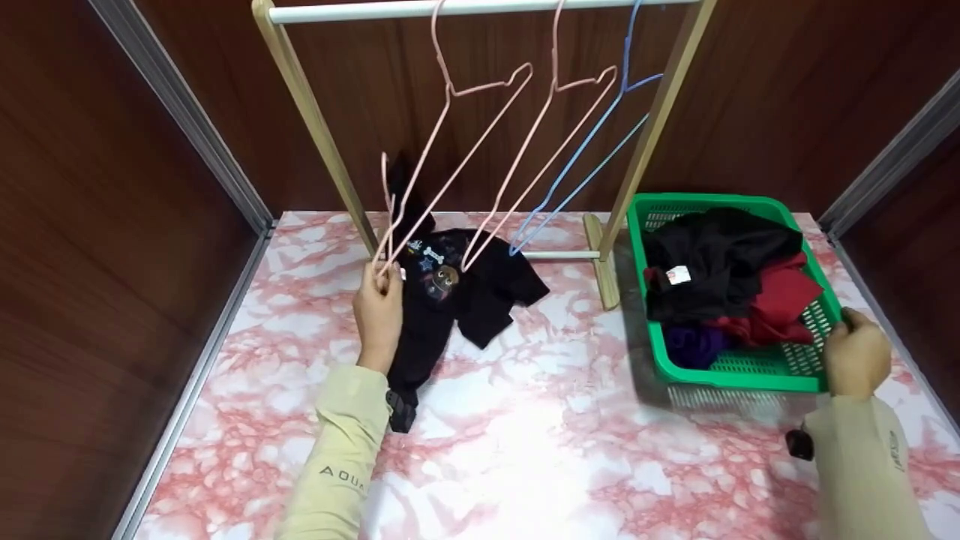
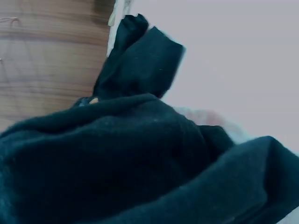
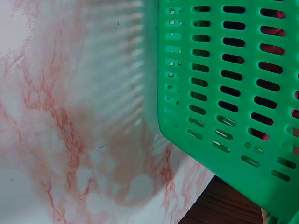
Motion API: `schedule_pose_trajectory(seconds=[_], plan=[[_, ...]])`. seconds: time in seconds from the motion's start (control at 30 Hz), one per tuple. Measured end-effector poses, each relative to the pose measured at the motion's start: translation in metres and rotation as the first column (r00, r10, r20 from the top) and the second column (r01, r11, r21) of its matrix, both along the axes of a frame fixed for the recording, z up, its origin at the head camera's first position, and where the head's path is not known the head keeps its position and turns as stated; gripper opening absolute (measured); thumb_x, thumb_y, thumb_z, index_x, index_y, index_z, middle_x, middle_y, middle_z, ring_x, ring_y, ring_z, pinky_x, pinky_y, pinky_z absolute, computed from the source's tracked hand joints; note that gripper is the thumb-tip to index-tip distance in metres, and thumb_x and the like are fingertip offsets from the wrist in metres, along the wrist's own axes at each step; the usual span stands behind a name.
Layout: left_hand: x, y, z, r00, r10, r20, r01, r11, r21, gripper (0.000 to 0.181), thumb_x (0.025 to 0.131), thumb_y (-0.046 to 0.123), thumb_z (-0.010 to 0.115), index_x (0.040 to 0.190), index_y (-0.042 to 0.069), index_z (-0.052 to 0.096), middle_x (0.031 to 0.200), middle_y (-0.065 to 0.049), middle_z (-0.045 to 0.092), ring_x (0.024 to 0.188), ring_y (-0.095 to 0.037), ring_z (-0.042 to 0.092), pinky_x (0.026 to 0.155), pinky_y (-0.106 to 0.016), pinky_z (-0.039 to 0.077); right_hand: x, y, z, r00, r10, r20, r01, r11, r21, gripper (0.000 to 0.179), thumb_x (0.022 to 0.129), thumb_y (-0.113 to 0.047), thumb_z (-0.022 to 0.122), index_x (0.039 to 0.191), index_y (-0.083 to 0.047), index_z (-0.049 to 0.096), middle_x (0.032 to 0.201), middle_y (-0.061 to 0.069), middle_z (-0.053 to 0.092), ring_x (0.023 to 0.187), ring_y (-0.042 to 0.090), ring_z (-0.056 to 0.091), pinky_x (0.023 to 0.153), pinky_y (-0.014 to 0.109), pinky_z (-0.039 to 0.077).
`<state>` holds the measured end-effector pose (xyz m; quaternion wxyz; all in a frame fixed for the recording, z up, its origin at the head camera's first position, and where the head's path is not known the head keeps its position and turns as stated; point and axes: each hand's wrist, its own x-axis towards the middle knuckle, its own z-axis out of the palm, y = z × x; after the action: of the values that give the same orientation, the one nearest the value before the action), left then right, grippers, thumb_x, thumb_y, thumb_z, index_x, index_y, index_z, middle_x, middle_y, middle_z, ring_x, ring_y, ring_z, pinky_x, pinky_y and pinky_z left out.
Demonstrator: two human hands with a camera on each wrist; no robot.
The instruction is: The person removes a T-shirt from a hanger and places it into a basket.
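My left hand (image 1: 379,315) grips a pink wire hanger (image 1: 386,180) and the collar of a black printed T-shirt (image 1: 442,270) below the left end of a clothes rack. The hanger's hook sticks up above my fingers; its lower part is hidden. Dark cloth of the shirt (image 2: 107,158) fills much of the left wrist view, hiding the hand there. On the right, my right hand (image 1: 859,356) holds the near right rim of a green plastic basket (image 1: 660,345). Its slotted wall (image 3: 180,140) fills the upper right of the right wrist view.
Two pink hangers (image 1: 487,154) and a blue hanger (image 1: 570,169) hang from the rack's white bar (image 1: 360,11). Black, red and purple clothes (image 1: 720,262) lie in the basket. Brown panels (image 1: 97,262) enclose the marbled table (image 1: 525,420) at the left, back and right.
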<state>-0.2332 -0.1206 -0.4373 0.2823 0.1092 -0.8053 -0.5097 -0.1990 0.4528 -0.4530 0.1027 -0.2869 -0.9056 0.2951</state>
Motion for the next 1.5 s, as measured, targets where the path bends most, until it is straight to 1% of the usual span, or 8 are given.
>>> schedule_pose_trajectory(seconds=[0.33,0.57,0.73,0.9,1.13,1.23,1.37,1.5], plan=[[0.0,0.008,-0.009,0.994,-0.006,-0.105,-0.016,0.978,-0.206,0.02,0.098,0.018,0.051,0.096,-0.001,0.058,0.088,-0.018,0.057,0.087,-0.034,0.056,0.081,-0.045,0.045,-0.001,-0.001,-0.001,1.0,0.001,0.0,-0.001,1.0,0.008,0.046,0.098,-0.011,0.03,0.142,0.003,0.038,0.142,0.03,0.04,0.131,0.05,0.037,0.104,0.059,0.033],[0.001,0.01,-0.01,0.993,-0.045,-0.106,0.027,0.986,-0.162,0.018,0.1,0.016,0.049,0.101,-0.001,0.056,0.093,-0.016,0.065,0.094,-0.033,0.059,0.084,-0.044,0.047,-0.002,-0.001,-0.001,1.0,-0.019,-0.019,0.019,1.0,-0.007,0.048,0.096,-0.009,0.03,0.141,0.002,0.04,0.142,0.029,0.042,0.131,0.049,0.039,0.104,0.058,0.034],[0.004,0.012,-0.011,0.995,-0.094,-0.032,0.091,0.991,-0.103,0.02,0.102,0.018,0.043,0.105,0.001,0.053,0.097,-0.013,0.073,0.095,-0.031,0.063,0.08,-0.042,0.047,-0.006,-0.011,0.001,0.973,-0.115,-0.201,0.112,0.993,-0.029,0.047,0.093,-0.004,0.03,0.134,0.001,0.051,0.136,0.026,0.052,0.127,0.044,0.046,0.105,0.052,0.036],[0.005,0.015,-0.012,0.988,-0.151,-0.039,0.149,0.988,-0.043,0.016,0.102,0.015,0.042,0.102,0.001,0.05,0.087,-0.015,0.071,0.096,-0.03,0.063,0.081,-0.036,0.046,-0.018,-0.04,0.011,0.854,-0.139,-0.502,0.141,0.989,-0.034,0.039,0.091,0.002,0.036,0.116,0.002,0.065,0.116,0.02,0.064,0.117,0.035,0.055,0.101,0.042,0.042],[0.008,0.025,-0.015,0.982,-0.182,0.046,0.183,0.983,-0.011,0.018,0.103,0.02,0.04,0.106,0.006,0.05,0.078,-0.013,0.067,0.08,-0.031,0.064,0.073,-0.035,0.046,-0.035,-0.094,0.029,0.636,0.041,-0.771,-0.039,0.999,0.021,0.028,0.082,0.007,0.043,0.085,0.007,0.071,0.076,-0.038,0.047,0.086,0.007,0.057,0.083,0.02,0.038],[0.011,0.03,-0.017,0.976,-0.205,0.076,0.207,0.978,-0.012,0.017,0.103,0.02,0.039,0.107,0.007,0.05,0.078,-0.012,0.067,0.079,-0.03,0.064,0.072,-0.035,0.047,-0.04,-0.12,0.032,0.557,0.153,-0.816,-0.132,0.987,0.095,0.025,0.078,0.01,0.045,0.076,0.007,0.07,0.067,-0.018,0.063,0.079,0.014,0.059,0.078,0.018,0.036],[0.012,0.037,-0.02,0.966,-0.24,0.094,0.242,0.97,-0.012,0.016,0.103,0.018,0.039,0.107,0.007,0.049,0.079,-0.012,0.068,0.078,-0.028,0.063,0.072,-0.034,0.047,-0.042,-0.154,0.03,0.501,0.308,-0.809,-0.25,0.946,0.205,0.025,0.075,0.016,0.047,0.071,0.006,0.069,0.072,0.021,0.066,0.077,0.036,0.056,0.074,0.026,0.037],[0.014,0.044,-0.022,0.957,-0.268,0.11,0.267,0.963,0.022,0.015,0.104,0.017,0.038,0.106,0.006,0.047,0.08,-0.013,0.068,0.079,-0.029,0.063,0.072,-0.031,0.045,-0.045,-0.181,0.023,0.466,0.43,-0.773,-0.373,0.888,0.268,0.025,0.074,0.018,0.051,0.07,0.002,0.069,0.07,0.018,0.067,0.073,0.033,0.057,0.072,0.03,0.04]])
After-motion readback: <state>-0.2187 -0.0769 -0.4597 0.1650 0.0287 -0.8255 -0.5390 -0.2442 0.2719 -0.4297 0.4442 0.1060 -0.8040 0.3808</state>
